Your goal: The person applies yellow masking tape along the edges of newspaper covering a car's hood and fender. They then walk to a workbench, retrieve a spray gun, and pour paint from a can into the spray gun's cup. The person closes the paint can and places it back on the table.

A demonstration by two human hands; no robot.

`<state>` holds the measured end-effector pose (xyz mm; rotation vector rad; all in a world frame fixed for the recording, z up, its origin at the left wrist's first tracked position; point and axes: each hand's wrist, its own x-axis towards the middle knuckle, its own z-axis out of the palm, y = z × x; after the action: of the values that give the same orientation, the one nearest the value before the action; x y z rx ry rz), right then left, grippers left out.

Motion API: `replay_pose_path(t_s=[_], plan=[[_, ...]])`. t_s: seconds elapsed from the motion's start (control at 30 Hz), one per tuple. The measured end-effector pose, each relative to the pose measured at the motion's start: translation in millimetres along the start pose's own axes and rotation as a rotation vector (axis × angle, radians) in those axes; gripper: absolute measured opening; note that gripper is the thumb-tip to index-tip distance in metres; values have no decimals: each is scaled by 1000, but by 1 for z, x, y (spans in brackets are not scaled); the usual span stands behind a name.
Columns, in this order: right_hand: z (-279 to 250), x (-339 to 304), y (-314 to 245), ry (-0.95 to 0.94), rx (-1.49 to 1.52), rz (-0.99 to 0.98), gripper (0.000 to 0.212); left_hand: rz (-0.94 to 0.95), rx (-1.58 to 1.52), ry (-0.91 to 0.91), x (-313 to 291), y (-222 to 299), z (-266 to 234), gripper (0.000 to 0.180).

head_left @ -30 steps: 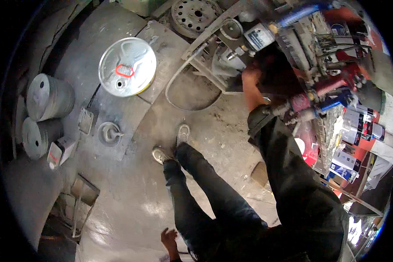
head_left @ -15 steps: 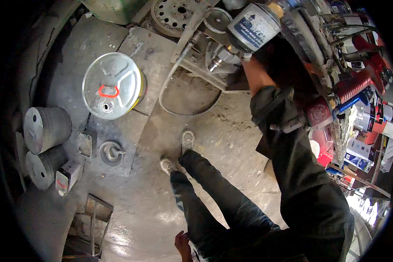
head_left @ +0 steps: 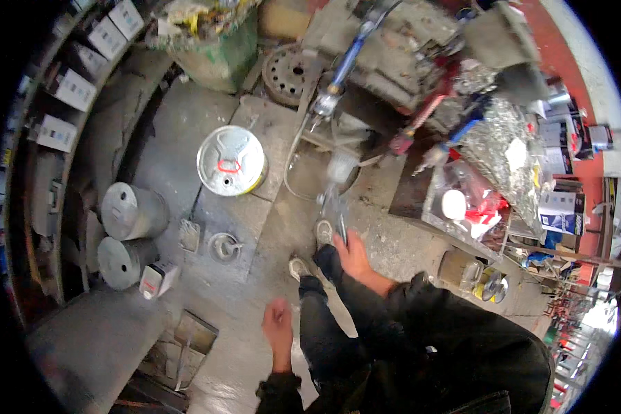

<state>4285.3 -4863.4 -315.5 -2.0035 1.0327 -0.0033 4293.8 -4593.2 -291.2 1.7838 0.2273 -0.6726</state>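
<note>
We reach our right hand (head_left: pixel 354 254) forward over our right leg (head_left: pixel 366 303), fingers closed in a grip, wrist bare beyond the dark sleeve (head_left: pixel 455 317). Our left hand (head_left: pixel 277 324) is blurred, apart from the right, its fingers seemingly curled, forearm pointing forward.

The place is a workshop, and a well-used one. A perforated grey steel wheel rim (head_left: pixel 285 71) sits near a green bin heaped with rubbish (head_left: pixel 221 65). A slim blue metal tool (head_left: pixel 350 61) and a slim red metal tool (head_left: pixel 428 109) flank a grimy, cluttered bench. Round grey metal drums (head_left: pixel 135 211) stand on the stained floor (head_left: pixel 262 272); white boxes (head_left: pixel 74 88) line dark shelves (head_left: pixel 83 131).
</note>
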Motion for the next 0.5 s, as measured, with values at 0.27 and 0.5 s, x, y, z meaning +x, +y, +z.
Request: replay_pose_path(t_s=[0.27,0.5], plan=[[-178,-132,-58,-183,-197,-344,33,668,72,-363,4,298,113,72],[-263,-175,-33,74,125,-359,43,1149,433,-669,-78,360,197,57]])
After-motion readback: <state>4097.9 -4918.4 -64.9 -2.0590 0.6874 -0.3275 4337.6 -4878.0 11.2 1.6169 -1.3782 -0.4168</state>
